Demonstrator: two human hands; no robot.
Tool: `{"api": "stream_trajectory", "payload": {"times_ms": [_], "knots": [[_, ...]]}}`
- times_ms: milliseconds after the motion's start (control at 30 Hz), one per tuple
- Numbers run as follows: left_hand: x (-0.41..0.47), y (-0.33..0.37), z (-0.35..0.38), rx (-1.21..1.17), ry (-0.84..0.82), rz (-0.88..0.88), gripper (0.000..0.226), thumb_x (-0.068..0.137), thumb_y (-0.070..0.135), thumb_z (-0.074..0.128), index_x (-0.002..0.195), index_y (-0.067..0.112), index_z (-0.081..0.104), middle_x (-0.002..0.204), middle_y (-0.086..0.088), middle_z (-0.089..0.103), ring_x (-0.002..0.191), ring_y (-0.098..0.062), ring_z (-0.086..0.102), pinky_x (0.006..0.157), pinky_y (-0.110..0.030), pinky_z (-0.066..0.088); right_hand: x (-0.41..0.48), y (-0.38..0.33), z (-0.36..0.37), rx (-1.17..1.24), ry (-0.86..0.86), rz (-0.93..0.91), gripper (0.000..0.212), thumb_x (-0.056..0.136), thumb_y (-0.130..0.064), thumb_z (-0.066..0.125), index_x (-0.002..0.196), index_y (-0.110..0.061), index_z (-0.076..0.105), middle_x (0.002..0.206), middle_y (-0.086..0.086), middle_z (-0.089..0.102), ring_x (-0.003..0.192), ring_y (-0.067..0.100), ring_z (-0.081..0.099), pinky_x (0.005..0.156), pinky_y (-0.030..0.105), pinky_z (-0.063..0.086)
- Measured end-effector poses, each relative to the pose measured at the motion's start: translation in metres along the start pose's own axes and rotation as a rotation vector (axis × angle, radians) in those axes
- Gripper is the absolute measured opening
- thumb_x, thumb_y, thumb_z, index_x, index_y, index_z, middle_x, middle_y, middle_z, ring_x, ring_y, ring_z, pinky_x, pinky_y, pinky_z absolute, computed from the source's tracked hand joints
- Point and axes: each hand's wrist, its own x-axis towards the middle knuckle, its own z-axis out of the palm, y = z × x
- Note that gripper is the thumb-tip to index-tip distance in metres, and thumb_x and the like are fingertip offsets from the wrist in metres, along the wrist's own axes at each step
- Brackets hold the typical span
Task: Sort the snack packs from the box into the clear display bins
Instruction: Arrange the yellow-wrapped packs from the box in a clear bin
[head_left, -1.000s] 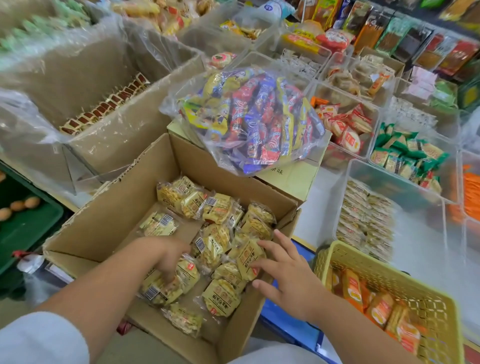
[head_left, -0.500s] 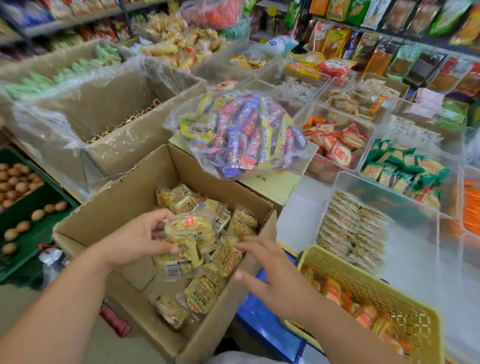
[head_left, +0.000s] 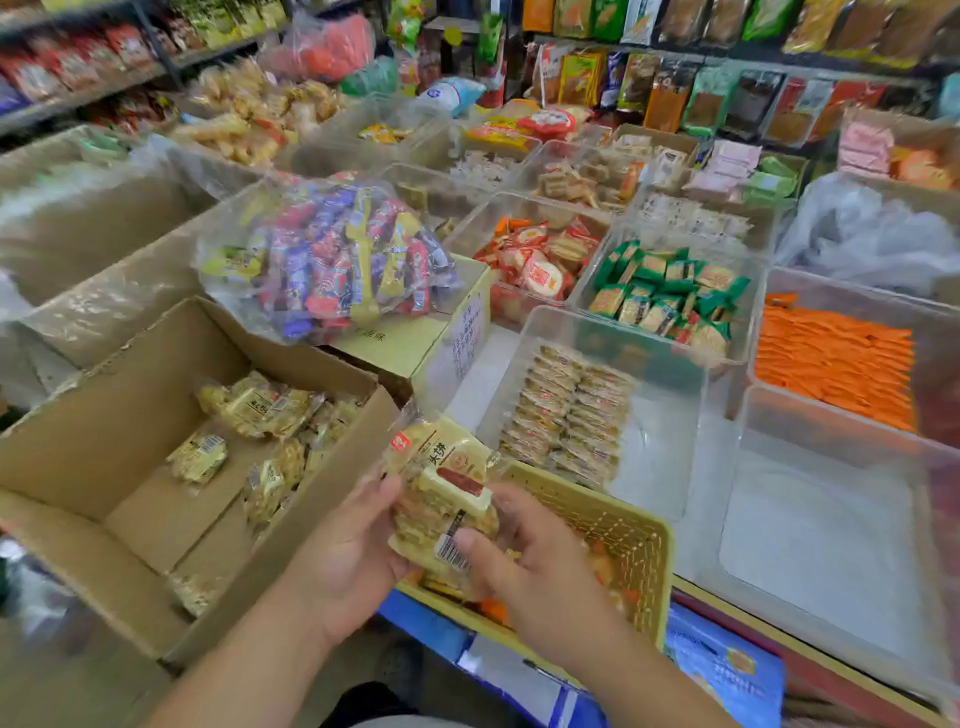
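Observation:
A stack of yellow snack packs (head_left: 441, 488) is held between both hands above the gap between the cardboard box (head_left: 93, 415) and a yellow basket (head_left: 634, 535). My left hand (head_left: 348, 551) grips the stack from the left, thumb on top. My right hand (head_left: 524, 556) grips it from the right, fingers over a barcode label. More of the same packs (head_left: 265, 405) lie loose in the box. Just beyond the stack stands a clear bin (head_left: 675, 426) with rows of similar packs along its left side.
A bag of mixed colourful sweets (head_left: 332, 254) sits on a closed carton behind the box. Clear bins hold red-and-white packs (head_left: 540, 260), green packs (head_left: 665, 291) and orange packs (head_left: 831, 358). A clear bin (head_left: 831, 545) stands at the right. Shelves of goods line the back.
My left hand lifted the packs out of the box and carried them right. My right hand came up and took hold of the stack too. The camera view tilted up and right.

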Motion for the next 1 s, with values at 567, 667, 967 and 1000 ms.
{"api": "stream_trajectory", "payload": {"times_ms": [567, 667, 967, 1000], "knots": [[0.048, -0.035, 0.066, 0.069, 0.218, -0.291, 0.050, 0.074, 0.032, 0.077, 0.121, 0.017, 0.071, 0.111, -0.017, 0.077, 0.077, -0.030, 0.076, 0.054, -0.035, 0.056, -0.032, 0.029, -0.072, -0.466, 0.466, -0.281, 0.039, 0.075, 0.000, 0.069, 0.104, -0.026, 0.064, 0.144, -0.012, 0.048, 0.151, 0.013, 0.027, 0.115, 0.050, 0.040], [0.060, -0.026, 0.064, 0.021, 0.119, -0.310, 0.034, 0.084, 0.029, 0.074, 0.114, 0.015, 0.079, 0.122, -0.018, 0.074, 0.099, -0.035, 0.076, 0.061, -0.042, 0.062, -0.019, 0.034, -0.064, -0.477, 0.438, -0.239, 0.037, 0.076, -0.004, 0.073, 0.104, -0.026, 0.063, 0.145, -0.015, 0.047, 0.152, 0.010, 0.024, 0.113, 0.045, 0.043], [0.108, 0.014, 0.032, 0.038, -0.041, -0.405, 0.049, 0.079, 0.024, 0.079, 0.125, 0.009, 0.073, 0.127, -0.021, 0.071, 0.112, -0.038, 0.071, 0.072, -0.045, 0.064, 0.024, 0.027, -0.043, -0.609, 0.440, -0.207, 0.053, 0.079, -0.014, 0.068, 0.125, -0.036, 0.056, 0.149, -0.019, 0.042, 0.149, 0.010, 0.031, 0.112, 0.038, 0.043], [0.114, 0.015, 0.029, 0.043, -0.043, -0.429, 0.049, 0.080, 0.024, 0.078, 0.126, 0.008, 0.072, 0.126, -0.021, 0.071, 0.110, -0.038, 0.072, 0.070, -0.043, 0.063, 0.029, 0.024, -0.043, -0.638, 0.456, -0.206, 0.051, 0.079, -0.013, 0.064, 0.125, -0.034, 0.058, 0.146, -0.015, 0.045, 0.146, 0.012, 0.036, 0.108, 0.040, 0.048]]}}
